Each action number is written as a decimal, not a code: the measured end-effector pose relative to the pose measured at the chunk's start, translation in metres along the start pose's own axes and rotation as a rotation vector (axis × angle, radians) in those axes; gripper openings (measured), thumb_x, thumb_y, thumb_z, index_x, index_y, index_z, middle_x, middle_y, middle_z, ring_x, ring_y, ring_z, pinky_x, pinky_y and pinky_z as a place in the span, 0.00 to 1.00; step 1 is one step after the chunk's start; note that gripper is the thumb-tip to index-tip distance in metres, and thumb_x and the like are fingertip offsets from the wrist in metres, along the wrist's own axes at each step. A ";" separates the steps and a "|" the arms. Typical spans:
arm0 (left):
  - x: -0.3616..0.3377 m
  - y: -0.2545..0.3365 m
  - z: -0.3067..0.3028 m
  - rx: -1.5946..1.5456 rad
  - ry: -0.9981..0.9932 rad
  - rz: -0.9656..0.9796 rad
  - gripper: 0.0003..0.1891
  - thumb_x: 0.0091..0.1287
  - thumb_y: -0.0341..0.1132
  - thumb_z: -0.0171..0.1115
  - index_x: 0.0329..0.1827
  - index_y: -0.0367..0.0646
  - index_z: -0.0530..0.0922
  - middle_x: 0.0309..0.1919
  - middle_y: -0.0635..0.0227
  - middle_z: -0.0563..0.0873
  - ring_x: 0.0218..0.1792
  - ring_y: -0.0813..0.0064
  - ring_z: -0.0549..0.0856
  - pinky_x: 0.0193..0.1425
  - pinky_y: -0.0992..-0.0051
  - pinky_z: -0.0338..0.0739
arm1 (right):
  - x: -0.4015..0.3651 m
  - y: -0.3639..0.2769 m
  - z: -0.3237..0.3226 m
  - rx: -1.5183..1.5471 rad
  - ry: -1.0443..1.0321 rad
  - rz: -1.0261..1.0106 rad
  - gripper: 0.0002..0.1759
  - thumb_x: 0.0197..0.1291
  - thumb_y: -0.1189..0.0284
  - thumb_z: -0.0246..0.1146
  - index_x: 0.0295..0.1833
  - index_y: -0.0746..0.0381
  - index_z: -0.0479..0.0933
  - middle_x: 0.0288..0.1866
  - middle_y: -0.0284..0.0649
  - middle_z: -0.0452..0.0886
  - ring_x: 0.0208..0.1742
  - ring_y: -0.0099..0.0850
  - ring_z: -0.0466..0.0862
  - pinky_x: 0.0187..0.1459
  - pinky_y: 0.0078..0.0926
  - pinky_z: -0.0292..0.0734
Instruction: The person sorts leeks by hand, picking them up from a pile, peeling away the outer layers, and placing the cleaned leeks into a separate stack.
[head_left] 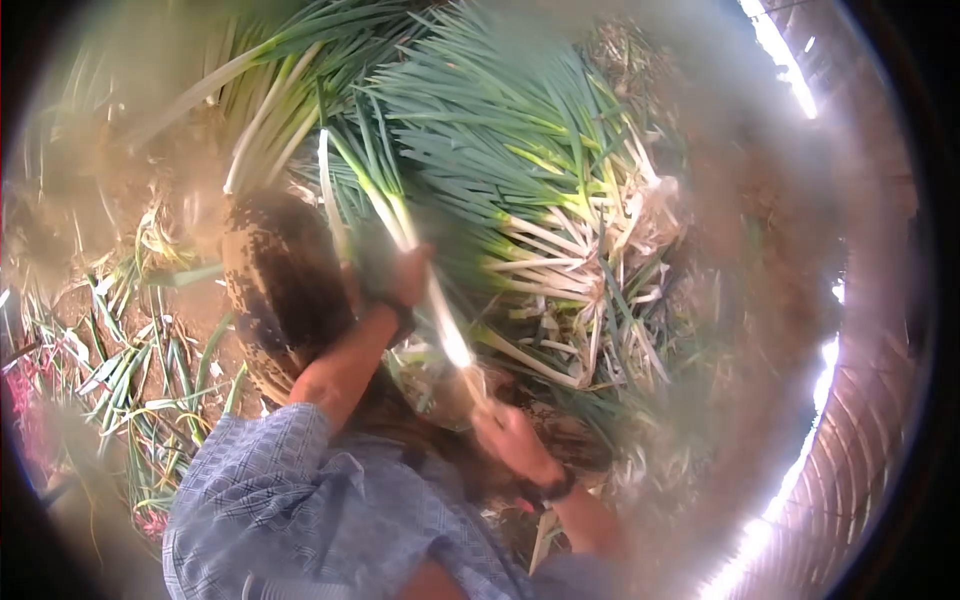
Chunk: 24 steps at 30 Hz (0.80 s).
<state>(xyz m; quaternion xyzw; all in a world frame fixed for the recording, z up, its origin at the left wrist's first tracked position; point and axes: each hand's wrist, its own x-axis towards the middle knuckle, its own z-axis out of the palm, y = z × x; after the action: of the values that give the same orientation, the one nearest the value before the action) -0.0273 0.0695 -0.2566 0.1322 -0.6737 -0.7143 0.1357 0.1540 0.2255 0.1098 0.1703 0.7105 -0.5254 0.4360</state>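
Observation:
A long green onion [448,322] runs slantwise between my hands, its green leaves pointing up and away and its white root end toward me. My left hand [408,275] is closed around the stalk, near where white turns green. Lower and to the right, my right hand [505,436] is closed at the root end, over pale, loose-looking outer skin or roots [474,386]. Blur hides the exact placing of the fingers. Just beyond my hands lies a large heap of green onions [500,130], leaves to the left and roots to the right.
More green onions [270,110] lie at the upper left, white ends toward me. Cut leaves and scraps [150,370] litter the soil on the left. My mottled brown trouser leg [280,285] is beside my left arm. A ribbed curved sheet [865,450] borders the right side. Smears blur parts of the view.

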 end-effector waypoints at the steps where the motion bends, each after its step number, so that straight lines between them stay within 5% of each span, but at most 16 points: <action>1: 0.010 -0.008 -0.010 0.021 0.036 -0.099 0.19 0.57 0.41 0.71 0.36 0.29 0.81 0.22 0.63 0.80 0.24 0.67 0.82 0.29 0.62 0.75 | -0.024 -0.002 0.002 -0.009 -0.022 -0.050 0.11 0.74 0.67 0.57 0.47 0.64 0.77 0.29 0.31 0.76 0.32 0.21 0.74 0.35 0.24 0.72; 3: 0.029 -0.001 -0.034 0.252 0.076 -0.161 0.19 0.56 0.41 0.72 0.36 0.30 0.81 0.23 0.64 0.80 0.23 0.66 0.81 0.30 0.61 0.75 | -0.085 -0.023 -0.009 -0.262 -0.067 -0.402 0.09 0.73 0.69 0.57 0.48 0.64 0.78 0.31 0.30 0.77 0.33 0.21 0.75 0.37 0.22 0.73; 6: 0.035 0.005 -0.042 0.304 0.029 -0.333 0.17 0.57 0.40 0.72 0.35 0.32 0.81 0.23 0.65 0.80 0.22 0.66 0.79 0.29 0.61 0.74 | -0.119 -0.049 -0.083 -0.336 0.654 -0.032 0.12 0.69 0.68 0.62 0.51 0.64 0.79 0.44 0.45 0.83 0.45 0.34 0.82 0.51 0.39 0.75; 7: 0.034 0.005 -0.036 0.226 0.032 -0.420 0.17 0.57 0.40 0.72 0.35 0.32 0.81 0.23 0.65 0.79 0.22 0.66 0.79 0.28 0.62 0.74 | -0.107 0.013 -0.148 -0.957 0.837 -0.171 0.15 0.67 0.68 0.62 0.53 0.65 0.79 0.46 0.51 0.83 0.49 0.47 0.82 0.54 0.47 0.74; 9: 0.024 0.006 -0.026 0.080 0.059 -0.573 0.16 0.58 0.40 0.71 0.34 0.33 0.81 0.22 0.65 0.79 0.21 0.67 0.79 0.27 0.63 0.75 | -0.089 0.067 -0.206 -1.309 0.992 -0.240 0.15 0.67 0.70 0.60 0.53 0.67 0.80 0.52 0.56 0.82 0.54 0.54 0.81 0.57 0.48 0.73; 11: 0.007 0.000 -0.036 -0.036 -0.021 -0.576 0.15 0.58 0.40 0.70 0.34 0.34 0.80 0.22 0.66 0.79 0.21 0.68 0.80 0.26 0.65 0.76 | -0.037 0.085 -0.224 -0.722 0.849 -0.283 0.14 0.65 0.71 0.61 0.52 0.68 0.81 0.53 0.57 0.83 0.56 0.54 0.82 0.57 0.47 0.75; 13: -0.006 -0.003 -0.040 -0.145 -0.100 -0.533 0.13 0.59 0.39 0.69 0.32 0.37 0.79 0.21 0.66 0.79 0.20 0.70 0.80 0.25 0.68 0.78 | 0.037 0.124 -0.229 -0.718 0.731 -0.313 0.13 0.63 0.72 0.61 0.50 0.66 0.82 0.52 0.56 0.84 0.55 0.52 0.84 0.55 0.46 0.77; 15: -0.016 0.023 -0.038 -0.234 -0.113 -0.593 0.12 0.61 0.38 0.68 0.32 0.39 0.79 0.21 0.67 0.79 0.20 0.71 0.80 0.25 0.70 0.77 | 0.113 0.114 -0.218 -0.852 0.500 0.072 0.13 0.60 0.73 0.60 0.49 0.62 0.83 0.48 0.55 0.85 0.53 0.52 0.84 0.54 0.47 0.79; 16: -0.016 0.061 -0.042 -0.269 -0.148 -0.631 0.11 0.61 0.38 0.67 0.32 0.39 0.79 0.22 0.67 0.79 0.20 0.72 0.80 0.25 0.70 0.77 | 0.155 0.156 -0.221 -0.933 0.536 -0.091 0.09 0.60 0.71 0.62 0.46 0.57 0.81 0.39 0.50 0.85 0.45 0.49 0.86 0.48 0.41 0.80; 20: -0.020 0.105 -0.044 -0.334 -0.173 -0.732 0.08 0.64 0.36 0.65 0.33 0.41 0.77 0.23 0.68 0.78 0.22 0.73 0.79 0.26 0.71 0.77 | 0.240 0.189 -0.195 -1.049 0.467 0.177 0.16 0.56 0.70 0.63 0.52 0.56 0.81 0.50 0.49 0.86 0.53 0.50 0.84 0.53 0.48 0.79; 24: -0.016 0.138 -0.028 -0.341 -0.077 -0.899 0.09 0.64 0.35 0.65 0.39 0.43 0.74 0.24 0.71 0.76 0.22 0.75 0.77 0.26 0.72 0.76 | 0.252 0.214 -0.191 -1.127 0.456 0.102 0.19 0.55 0.68 0.65 0.53 0.58 0.80 0.55 0.47 0.83 0.54 0.51 0.83 0.56 0.49 0.79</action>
<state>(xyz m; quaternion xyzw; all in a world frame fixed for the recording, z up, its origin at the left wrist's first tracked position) -0.0001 0.0416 -0.1201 0.3596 -0.4278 -0.8067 -0.1921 0.0779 0.4256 -0.2070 0.0553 0.9455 0.0028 0.3207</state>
